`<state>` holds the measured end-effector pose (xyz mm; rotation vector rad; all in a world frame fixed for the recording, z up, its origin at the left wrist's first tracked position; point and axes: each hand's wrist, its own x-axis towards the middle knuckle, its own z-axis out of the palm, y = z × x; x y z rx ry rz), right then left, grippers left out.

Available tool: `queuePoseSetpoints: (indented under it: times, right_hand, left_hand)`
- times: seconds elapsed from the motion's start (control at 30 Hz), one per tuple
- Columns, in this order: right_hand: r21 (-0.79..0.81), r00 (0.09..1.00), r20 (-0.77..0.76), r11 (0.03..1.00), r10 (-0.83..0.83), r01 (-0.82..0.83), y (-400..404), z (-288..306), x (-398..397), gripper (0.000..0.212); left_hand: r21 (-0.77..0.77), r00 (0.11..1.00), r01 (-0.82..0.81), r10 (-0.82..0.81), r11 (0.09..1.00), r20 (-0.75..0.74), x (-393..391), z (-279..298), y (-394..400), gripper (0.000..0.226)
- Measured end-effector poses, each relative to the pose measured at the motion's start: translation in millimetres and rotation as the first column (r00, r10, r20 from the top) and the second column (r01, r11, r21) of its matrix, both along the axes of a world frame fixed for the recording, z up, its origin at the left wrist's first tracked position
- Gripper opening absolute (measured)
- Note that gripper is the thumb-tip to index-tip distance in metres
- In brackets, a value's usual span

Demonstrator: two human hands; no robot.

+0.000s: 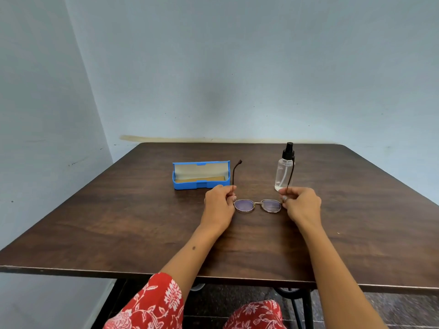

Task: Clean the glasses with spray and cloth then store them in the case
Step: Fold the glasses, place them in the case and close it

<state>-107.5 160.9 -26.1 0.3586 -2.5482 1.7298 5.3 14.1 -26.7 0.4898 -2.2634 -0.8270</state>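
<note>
Thin-framed glasses with tinted lenses are in the middle of the dark wooden table, lenses toward me, both temple arms unfolded and pointing away. My left hand pinches the left temple near its hinge. My right hand pinches the right temple the same way. A blue glasses case lies open behind my left hand, with a tan cloth inside it. A clear spray bottle with a black pump stands upright behind my right hand.
The table stands against a pale blue wall, with a second wall close on the left. The table's front edge is near my lap, where red patterned fabric shows.
</note>
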Motion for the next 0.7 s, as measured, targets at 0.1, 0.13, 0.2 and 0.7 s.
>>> queuePoseSetpoints:
  times: [0.1, 0.13, 0.2, 0.7]
  right_hand:
    - [-0.015, 0.998, 0.015, 0.998, 0.056, -0.056, 5, 4, -1, 0.026]
    - [-0.018, 0.997, 0.017, 0.997, 0.074, -0.074, 7, 6, -2, 0.025]
    - [-0.021, 0.994, 0.023, 0.994, 0.108, -0.108, 11, 9, -3, 0.022]
    - [0.013, 0.957, 0.065, 0.958, 0.284, -0.285, 21, 23, -12, 0.013]
  left_hand:
    - [-0.189, 0.990, 0.066, -0.041, 0.980, 0.133, -3, 1, -3, 0.036]
    - [-0.253, 0.979, 0.097, -0.047, 0.963, 0.197, -4, 2, -3, 0.040]
    - [-0.339, 0.955, 0.149, -0.047, 0.929, 0.292, -4, 5, -4, 0.044]
    - [-0.335, 0.975, 0.130, -0.060, 0.933, 0.212, -1, 6, -7, 0.021]
